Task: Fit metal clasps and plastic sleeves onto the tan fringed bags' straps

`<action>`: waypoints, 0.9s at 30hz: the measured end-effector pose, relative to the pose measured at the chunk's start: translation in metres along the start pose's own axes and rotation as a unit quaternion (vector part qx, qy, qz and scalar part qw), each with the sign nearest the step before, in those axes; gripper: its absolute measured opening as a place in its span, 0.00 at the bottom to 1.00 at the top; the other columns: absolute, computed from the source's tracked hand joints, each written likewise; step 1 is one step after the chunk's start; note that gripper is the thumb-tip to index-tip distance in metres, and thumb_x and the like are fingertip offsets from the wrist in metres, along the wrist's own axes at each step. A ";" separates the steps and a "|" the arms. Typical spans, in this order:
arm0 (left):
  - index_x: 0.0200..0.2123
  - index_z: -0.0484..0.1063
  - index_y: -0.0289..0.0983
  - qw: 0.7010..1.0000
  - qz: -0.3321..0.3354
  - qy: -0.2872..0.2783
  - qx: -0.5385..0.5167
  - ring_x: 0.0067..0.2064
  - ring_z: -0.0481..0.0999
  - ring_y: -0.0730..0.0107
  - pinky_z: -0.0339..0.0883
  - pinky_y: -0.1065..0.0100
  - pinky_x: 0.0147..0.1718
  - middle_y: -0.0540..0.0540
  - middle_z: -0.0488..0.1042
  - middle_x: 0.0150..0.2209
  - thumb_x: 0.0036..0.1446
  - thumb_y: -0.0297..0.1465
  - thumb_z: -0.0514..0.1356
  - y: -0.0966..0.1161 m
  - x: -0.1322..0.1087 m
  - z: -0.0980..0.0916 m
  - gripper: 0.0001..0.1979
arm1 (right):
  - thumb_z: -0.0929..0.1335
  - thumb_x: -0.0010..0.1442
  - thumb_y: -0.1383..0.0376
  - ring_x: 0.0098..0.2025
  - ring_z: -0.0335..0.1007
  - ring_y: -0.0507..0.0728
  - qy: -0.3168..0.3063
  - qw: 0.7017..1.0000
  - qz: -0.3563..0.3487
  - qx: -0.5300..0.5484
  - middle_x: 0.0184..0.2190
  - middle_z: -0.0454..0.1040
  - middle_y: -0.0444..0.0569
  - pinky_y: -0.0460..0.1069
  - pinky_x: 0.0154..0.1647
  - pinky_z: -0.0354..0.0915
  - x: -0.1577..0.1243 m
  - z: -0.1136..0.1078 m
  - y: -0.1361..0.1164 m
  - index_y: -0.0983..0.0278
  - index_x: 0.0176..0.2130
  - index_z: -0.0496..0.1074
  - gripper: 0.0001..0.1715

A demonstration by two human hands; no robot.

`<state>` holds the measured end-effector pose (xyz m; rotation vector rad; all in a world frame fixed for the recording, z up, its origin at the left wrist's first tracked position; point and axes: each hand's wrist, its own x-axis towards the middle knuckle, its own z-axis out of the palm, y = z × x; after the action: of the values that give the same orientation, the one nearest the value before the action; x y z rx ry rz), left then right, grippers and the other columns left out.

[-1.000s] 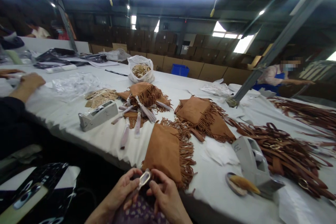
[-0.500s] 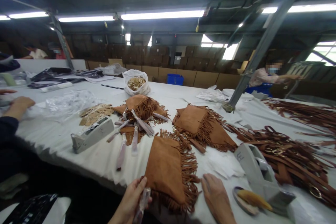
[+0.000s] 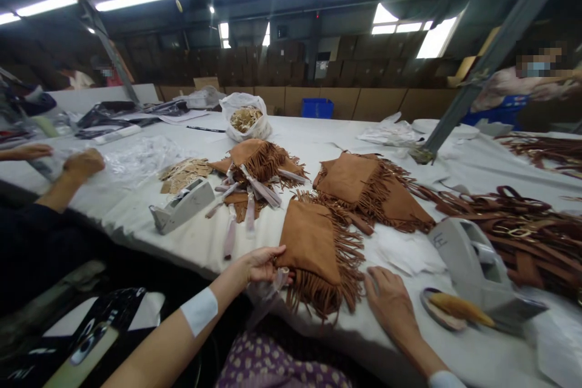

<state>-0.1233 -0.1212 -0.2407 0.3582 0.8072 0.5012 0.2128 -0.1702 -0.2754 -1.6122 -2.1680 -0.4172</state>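
A brown suede bag (image 3: 310, 241) with long fringe lies at the table's near edge, in the middle of the head view. My left hand (image 3: 264, 264) is closed on its lower left corner, thumb on top and fingers partly hidden underneath. A clear plastic-wrapped strip (image 3: 275, 285) hangs down by those fingers; whether they grip it too I cannot tell. To the right of the fringe, my right hand (image 3: 386, 294) rests flat on the white table with nothing in it. Behind are more fringed bags (image 3: 352, 179) and a pile (image 3: 257, 160) with wrapped tassels (image 3: 250, 212).
Tape dispensers stand at left (image 3: 184, 206) and right (image 3: 470, 260). Near the right one lies a tape roll (image 3: 441, 309) with a yellow-handled tool. Brown straps (image 3: 518, 230) heap at far right. A co-worker's hands (image 3: 84, 163) handle clear plastic at left. A metal post (image 3: 473, 91) rises behind.
The view has tilted down and shifted. My left hand has moved a little further onto the bag's corner, with the arm more in view. My right hand stays beside the fringe.
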 end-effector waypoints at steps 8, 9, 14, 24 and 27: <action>0.45 0.65 0.32 0.998 -0.014 -0.035 0.048 0.33 0.78 0.57 0.70 0.48 0.38 0.41 0.77 0.33 0.56 0.34 0.59 0.034 -0.007 0.018 0.16 | 0.59 0.62 0.66 0.42 0.66 0.61 -0.003 1.000 0.006 -0.010 0.39 0.73 0.56 0.55 0.45 0.59 0.003 -0.001 -0.001 0.66 0.39 0.70 0.13; 0.44 0.65 0.32 0.997 -0.010 -0.049 0.061 0.34 0.77 0.57 0.70 0.47 0.37 0.42 0.76 0.34 0.55 0.35 0.60 0.039 -0.011 0.023 0.17 | 0.59 0.62 0.66 0.43 0.66 0.61 -0.006 1.000 -0.005 -0.016 0.40 0.73 0.56 0.55 0.44 0.60 0.003 -0.001 -0.001 0.66 0.39 0.71 0.13; 0.38 0.64 0.34 0.992 -0.009 -0.081 0.101 0.38 0.77 0.52 0.68 0.46 0.39 0.39 0.76 0.36 0.52 0.39 0.62 0.054 -0.027 0.033 0.17 | 0.58 0.61 0.69 0.44 0.65 0.63 -0.024 0.998 -0.049 -0.035 0.40 0.73 0.57 0.56 0.43 0.59 0.003 0.000 0.003 0.65 0.36 0.72 0.14; 0.42 0.67 0.37 0.989 0.091 0.031 0.109 0.31 0.77 0.66 0.68 0.56 0.41 0.48 0.76 0.31 0.52 0.26 0.58 0.029 -0.014 0.027 0.12 | 0.59 0.61 0.66 0.44 0.64 0.62 -0.006 1.000 -0.002 0.019 0.40 0.73 0.55 0.55 0.45 0.58 0.002 0.001 0.002 0.62 0.36 0.71 0.12; 0.40 0.70 0.35 0.982 0.124 0.003 0.143 0.32 0.77 0.67 0.68 0.61 0.41 0.46 0.76 0.30 0.48 0.27 0.60 0.020 -0.017 0.023 0.13 | 0.59 0.61 0.66 0.43 0.64 0.61 -0.010 1.000 0.002 0.012 0.39 0.73 0.55 0.55 0.44 0.58 0.002 -0.001 0.000 0.63 0.36 0.70 0.12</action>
<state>-0.1214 -0.1171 -0.2060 0.7295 0.8457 0.6201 0.2121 -0.1687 -0.2732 -1.6140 -2.1757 -0.3738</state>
